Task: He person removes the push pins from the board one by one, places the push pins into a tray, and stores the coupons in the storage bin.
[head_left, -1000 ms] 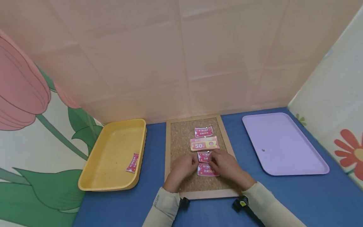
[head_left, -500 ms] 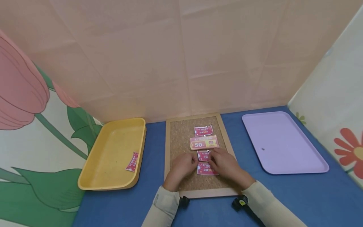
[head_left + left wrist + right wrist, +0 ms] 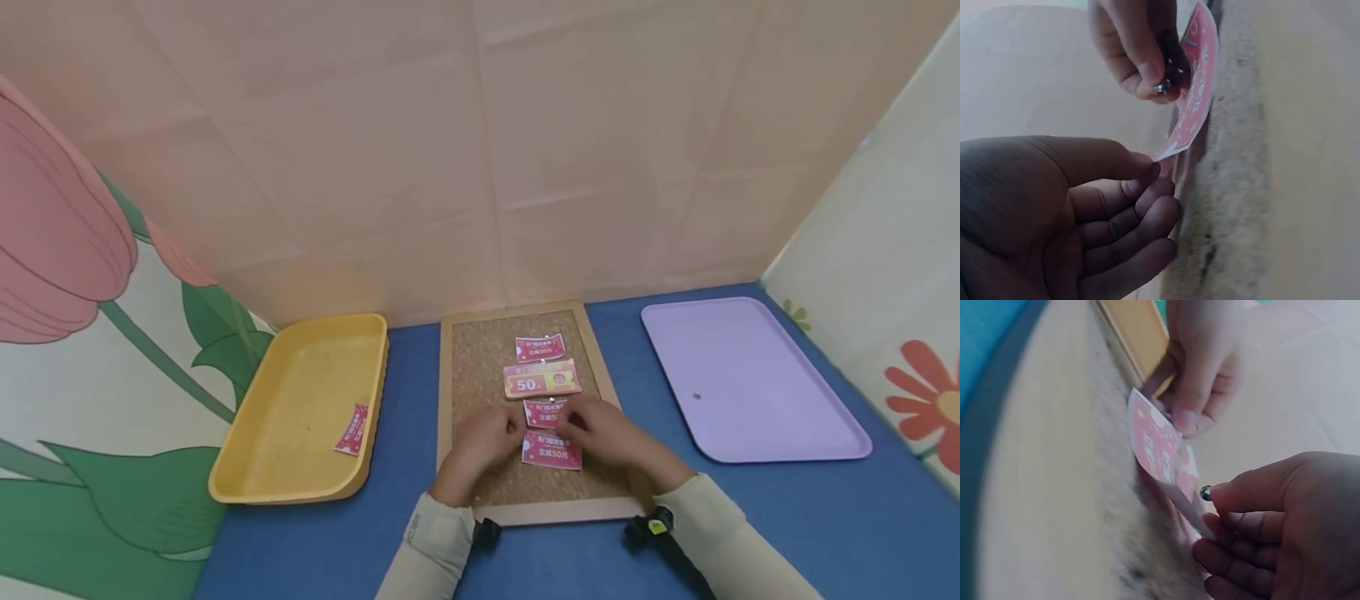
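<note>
My left hand (image 3: 486, 435) pinches the left corner of the lowest pink coupon (image 3: 552, 451), between thumb and index finger in the left wrist view. The coupon (image 3: 1196, 103) curves up off the cork. My right hand (image 3: 603, 432) pinches a small shiny metal push pin (image 3: 1206, 493) between thumb and fingers, near the coupon's other end. Whether those fingers also touch the coupon, I cannot tell. Above it on the corkboard (image 3: 480, 350) lie another pink coupon (image 3: 542, 412), a wider 50 coupon (image 3: 542, 379) and a small pink coupon (image 3: 540, 348) at the top.
A yellow tray (image 3: 296, 417) on the left holds one pink coupon (image 3: 351, 430). To the right a lilac tray (image 3: 757, 383) carries a tiny dark piece (image 3: 697, 397). Blue cloth (image 3: 555, 567) covers the table, with a draped backdrop (image 3: 480, 167) behind.
My right hand has shifted slightly to the right and its wrist has turned, so more of the lowest coupon shows. The left hand has stayed in place.
</note>
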`<state>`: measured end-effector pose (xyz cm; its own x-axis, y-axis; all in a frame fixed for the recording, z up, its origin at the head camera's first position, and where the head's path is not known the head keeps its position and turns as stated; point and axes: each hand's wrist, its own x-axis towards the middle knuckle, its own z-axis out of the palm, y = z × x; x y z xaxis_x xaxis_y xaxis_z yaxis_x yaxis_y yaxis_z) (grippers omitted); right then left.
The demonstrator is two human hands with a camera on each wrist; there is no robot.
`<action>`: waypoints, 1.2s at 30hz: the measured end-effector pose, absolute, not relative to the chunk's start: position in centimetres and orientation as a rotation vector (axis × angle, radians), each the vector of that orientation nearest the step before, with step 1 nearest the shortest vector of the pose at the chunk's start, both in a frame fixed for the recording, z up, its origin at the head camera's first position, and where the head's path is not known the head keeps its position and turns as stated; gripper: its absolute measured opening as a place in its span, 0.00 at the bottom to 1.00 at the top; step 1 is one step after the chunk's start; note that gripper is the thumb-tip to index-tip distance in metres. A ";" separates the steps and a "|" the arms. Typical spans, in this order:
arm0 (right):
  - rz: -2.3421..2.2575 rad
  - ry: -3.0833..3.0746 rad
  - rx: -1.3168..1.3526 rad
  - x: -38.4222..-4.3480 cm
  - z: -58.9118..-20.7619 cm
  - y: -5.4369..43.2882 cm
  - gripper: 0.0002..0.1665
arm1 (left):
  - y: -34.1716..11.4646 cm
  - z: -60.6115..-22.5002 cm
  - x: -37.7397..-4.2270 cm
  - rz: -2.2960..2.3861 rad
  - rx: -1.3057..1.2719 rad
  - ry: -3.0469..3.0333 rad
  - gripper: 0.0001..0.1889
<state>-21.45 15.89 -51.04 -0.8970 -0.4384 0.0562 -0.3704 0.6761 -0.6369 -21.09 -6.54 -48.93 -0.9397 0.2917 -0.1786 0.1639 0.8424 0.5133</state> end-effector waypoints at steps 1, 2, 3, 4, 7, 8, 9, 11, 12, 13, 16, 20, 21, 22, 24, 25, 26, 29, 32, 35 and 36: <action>-1.058 2.763 -0.668 -21.5 -50.8 16.1 0.06 | -6.6 -48.8 -21.1 0.767 0.342 2.761 0.10; -1.090 2.746 -0.657 -21.5 -50.5 16.3 0.05 | -6.7 -48.7 -21.0 0.791 0.336 2.755 0.09; -1.116 2.734 -0.644 -21.5 -50.3 16.5 0.04 | -6.7 -48.6 -21.0 0.824 0.326 2.744 0.08; -1.138 2.730 -0.643 -21.5 -50.0 16.7 0.04 | -6.8 -48.4 -20.9 0.846 0.317 2.739 0.07; -1.193 2.720 -0.613 -21.4 -48.9 17.3 0.03 | -7.0 -47.8 -20.7 0.928 0.289 2.723 0.08; -1.200 2.724 -0.601 -21.4 -48.6 17.5 0.04 | -7.1 -47.6 -20.6 0.952 0.284 2.719 0.08; -1.202 2.735 -0.594 -21.4 -48.2 17.8 0.05 | -7.2 -47.4 -20.5 0.976 0.283 2.717 0.08; -1.205 2.763 -0.584 -21.3 -47.5 18.4 0.08 | -7.5 -46.8 -20.3 1.008 0.284 2.716 0.07; -1.206 2.783 -0.578 -21.3 -47.1 18.7 0.08 | -7.7 -46.5 -20.3 1.020 0.291 2.720 0.07; -1.204 2.807 -0.578 -21.2 -46.8 19.0 0.09 | -7.9 -46.2 -20.3 1.037 0.299 2.725 0.07; -1.190 2.890 -0.560 -21.3 -46.0 20.2 0.07 | -8.8 -45.2 -20.2 1.090 0.328 2.746 0.07; -1.179 2.969 -0.505 -21.6 -45.5 21.9 0.07 | -11.0 -44.0 -20.4 1.172 0.334 2.814 0.08; -1.180 2.983 -0.490 -21.7 -45.4 22.3 0.07 | -11.7 -43.7 -20.5 1.189 0.326 2.836 0.08; -1.181 2.998 -0.476 -21.8 -45.4 22.7 0.08 | -12.5 -43.4 -20.5 1.210 0.312 2.862 0.09; -1.190 3.029 -0.452 -21.9 -45.3 23.5 0.09 | -14.1 -42.9 -20.6 1.248 0.272 2.905 0.09; -1.190 3.049 -0.442 -21.9 -45.3 23.9 0.09 | -14.9 -42.7 -20.6 1.271 0.230 2.925 0.09; -1.193 3.063 -0.433 -21.9 -45.2 24.2 0.09 | -15.8 -42.4 -20.6 1.290 0.180 2.946 0.09; -1.200 3.090 -0.398 -22.0 -45.2 25.2 0.11 | -18.5 -41.9 -20.3 1.359 -0.035 2.966 0.10; -1.191 3.107 -0.312 -22.1 -45.2 26.1 0.13 | -20.9 -41.6 -20.0 1.412 -0.226 2.952 0.12; -1.166 3.120 -0.170 -22.4 -45.4 27.3 0.18 | -22.8 -41.5 -19.9 1.477 -0.327 2.918 0.15; -1.157 3.124 -0.121 -22.5 -45.5 27.8 0.19 | -23.3 -41.5 -19.8 1.490 -0.346 2.912 0.16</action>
<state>-22.49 27.81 -45.48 -0.9790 -0.0014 0.2040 -0.1339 0.7589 -0.6373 -19.82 -23.27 -41.47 -0.9671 -0.2519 0.0360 -0.1181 0.5699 0.8132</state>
